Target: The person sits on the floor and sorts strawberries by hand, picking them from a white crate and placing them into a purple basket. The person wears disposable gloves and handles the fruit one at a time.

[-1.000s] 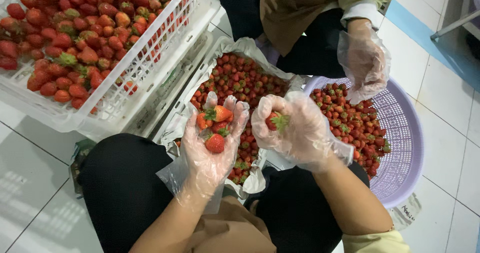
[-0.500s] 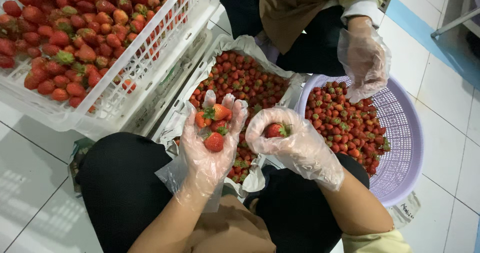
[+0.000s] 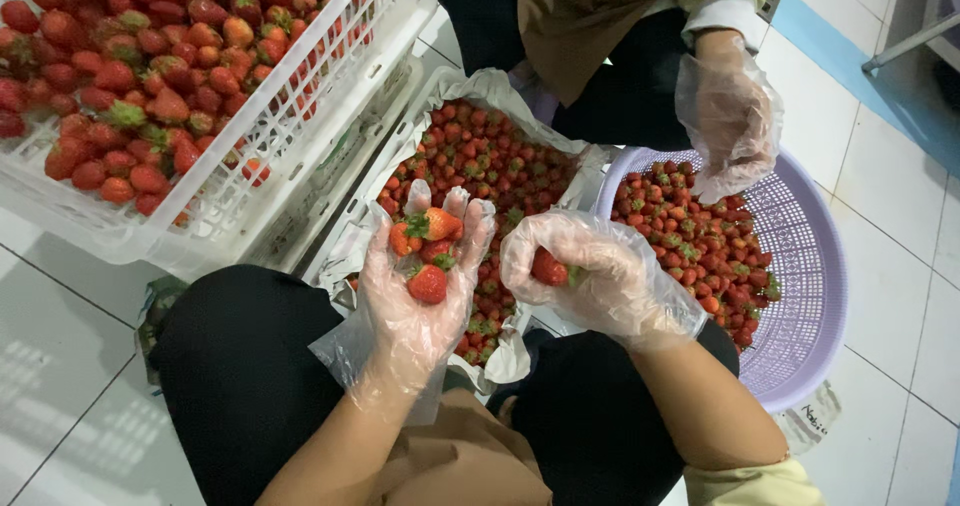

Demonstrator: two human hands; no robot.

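You are cupping several red strawberries [image 3: 428, 256] in your upturned, plastic-gloved left hand [image 3: 420, 286], its grip loosely apart, while your gloved right hand [image 3: 590, 271] is clamping one red strawberry [image 3: 548, 268] above the paper-lined box of strawberries [image 3: 480, 156], beside the round purple plastic basket [image 3: 810, 276].

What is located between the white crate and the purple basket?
In the head view, a lined tray of strawberries lies between the white crate and the purple basket.
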